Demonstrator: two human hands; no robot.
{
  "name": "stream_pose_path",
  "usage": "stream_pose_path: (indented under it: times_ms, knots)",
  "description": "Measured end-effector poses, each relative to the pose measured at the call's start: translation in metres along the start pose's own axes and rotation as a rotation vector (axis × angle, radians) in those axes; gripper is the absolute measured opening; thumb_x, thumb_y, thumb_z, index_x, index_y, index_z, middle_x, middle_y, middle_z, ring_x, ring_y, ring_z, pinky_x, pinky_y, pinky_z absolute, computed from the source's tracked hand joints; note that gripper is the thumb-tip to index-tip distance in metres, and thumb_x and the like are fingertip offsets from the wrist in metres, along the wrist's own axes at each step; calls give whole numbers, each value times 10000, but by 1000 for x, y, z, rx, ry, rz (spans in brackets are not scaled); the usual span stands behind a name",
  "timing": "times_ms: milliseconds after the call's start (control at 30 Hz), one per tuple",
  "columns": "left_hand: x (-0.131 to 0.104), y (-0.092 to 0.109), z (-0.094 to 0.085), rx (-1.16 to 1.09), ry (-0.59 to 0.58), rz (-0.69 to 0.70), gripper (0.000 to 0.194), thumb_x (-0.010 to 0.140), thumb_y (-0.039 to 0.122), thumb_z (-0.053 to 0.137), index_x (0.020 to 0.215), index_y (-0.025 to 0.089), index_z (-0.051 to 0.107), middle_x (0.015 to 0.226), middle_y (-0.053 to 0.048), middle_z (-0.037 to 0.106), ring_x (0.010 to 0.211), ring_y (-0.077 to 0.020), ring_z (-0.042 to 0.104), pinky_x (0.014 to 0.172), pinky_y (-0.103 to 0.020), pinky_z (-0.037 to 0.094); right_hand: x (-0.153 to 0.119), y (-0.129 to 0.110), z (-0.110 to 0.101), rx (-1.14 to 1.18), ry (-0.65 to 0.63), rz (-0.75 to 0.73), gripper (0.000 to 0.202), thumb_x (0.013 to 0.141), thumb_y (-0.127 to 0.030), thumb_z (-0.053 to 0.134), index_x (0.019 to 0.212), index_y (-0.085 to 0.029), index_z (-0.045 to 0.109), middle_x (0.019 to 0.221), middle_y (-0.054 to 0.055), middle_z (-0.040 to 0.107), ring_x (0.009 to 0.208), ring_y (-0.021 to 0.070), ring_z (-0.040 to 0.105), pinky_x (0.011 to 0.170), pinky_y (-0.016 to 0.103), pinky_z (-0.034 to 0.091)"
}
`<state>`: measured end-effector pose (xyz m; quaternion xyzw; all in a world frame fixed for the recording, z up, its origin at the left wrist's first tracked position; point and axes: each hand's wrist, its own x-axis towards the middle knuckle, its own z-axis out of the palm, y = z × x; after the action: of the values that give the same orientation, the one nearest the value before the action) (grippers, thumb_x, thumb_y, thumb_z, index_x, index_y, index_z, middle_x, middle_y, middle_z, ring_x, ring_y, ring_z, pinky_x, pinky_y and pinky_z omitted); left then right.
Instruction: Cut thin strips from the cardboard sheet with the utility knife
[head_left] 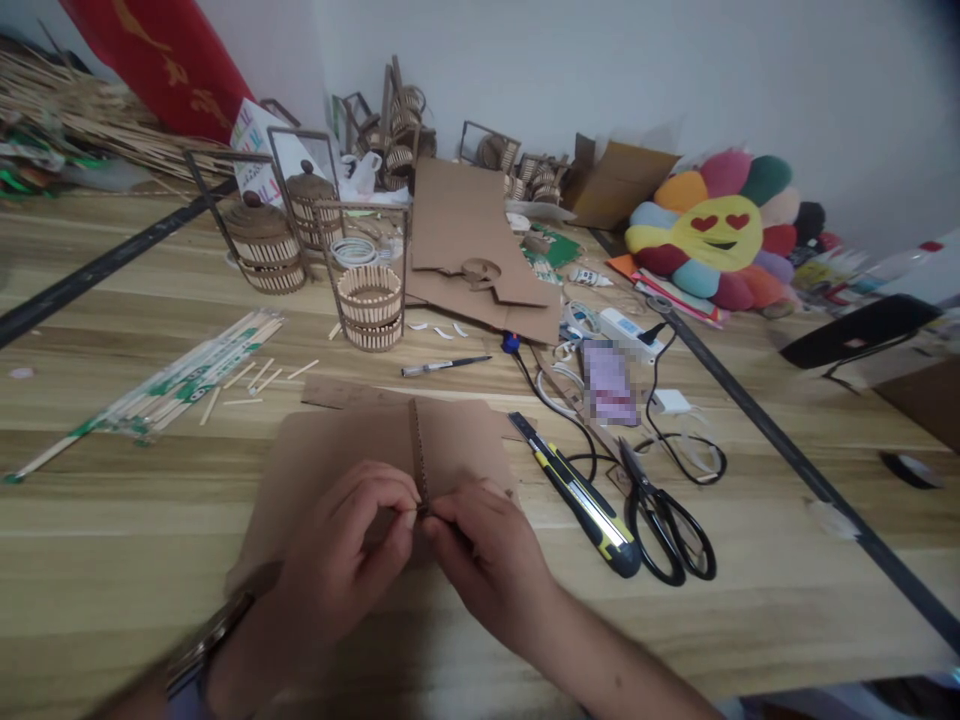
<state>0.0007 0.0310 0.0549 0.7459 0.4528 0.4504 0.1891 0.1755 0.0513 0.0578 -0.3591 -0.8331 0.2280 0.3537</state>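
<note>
While the left hand [358,535] and right hand [491,545] pinch its near end, the cardboard strip [418,445] extends beyond them.

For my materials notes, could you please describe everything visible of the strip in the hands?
The strip is narrow and brown, seemingly corrugated cardboard, with a ridged edge. Its near end, partly hidden, is pinched by the left hand and right hand; the rest extends away over the sheet. Whether they touch is unclear.

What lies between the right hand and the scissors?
The yellow-and-black utility knife, lying between the right hand and scissors in the head view.
</note>
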Motion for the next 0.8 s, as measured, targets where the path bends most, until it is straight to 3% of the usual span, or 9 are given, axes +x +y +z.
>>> stream_pose_path:
  times_ms: [167,267,367,467,667,800]
  knots:
    - [-1,-3,2,2,-24,-8,139,923,106,462,897,236,506,866,23,598,815,-125,596,743,-218,482,1,1,2,-90,19,-17,254,964,-204,448,727,-202,539,635,-10,579,591,138,496,594,276,315]
    - [-2,-8,4,27,-27,-15,19,943,231,528,959,233,516,863,14,605,786,-146,605,706,-244,499,2,2,0,-149,49,-40,269,974,-205,423,743,-197,560,626,-5,589,576,140,499,595,286,312]
    - [1,-11,3,49,-72,-44,179,955,401,541,960,222,545,838,-4,621,748,-172,613,656,-276,507,2,3,-2,-215,57,-71,273,999,-222,401,819,-186,602,649,2,613,587,143,518,621,298,317]
    - [5,-12,0,61,-156,-10,277,979,450,481,852,221,573,789,-12,624,724,-185,605,624,-294,490,3,5,-2,-296,15,-92,290,1018,-225,371,898,-176,630,669,4,627,588,149,520,634,315,302]
    - [8,-10,0,118,-247,37,280,1010,330,407,814,206,565,761,-16,603,704,-187,567,606,-301,457,2,8,1,-407,25,-156,344,1008,-224,389,744,-175,604,602,-2,586,563,151,488,658,330,284]
    - [10,-9,0,171,-268,73,299,1004,206,338,774,204,529,745,-13,584,686,-175,542,596,-287,448,2,9,2,-407,26,-166,317,1002,-224,417,748,-180,604,593,-10,580,554,147,475,674,328,290]
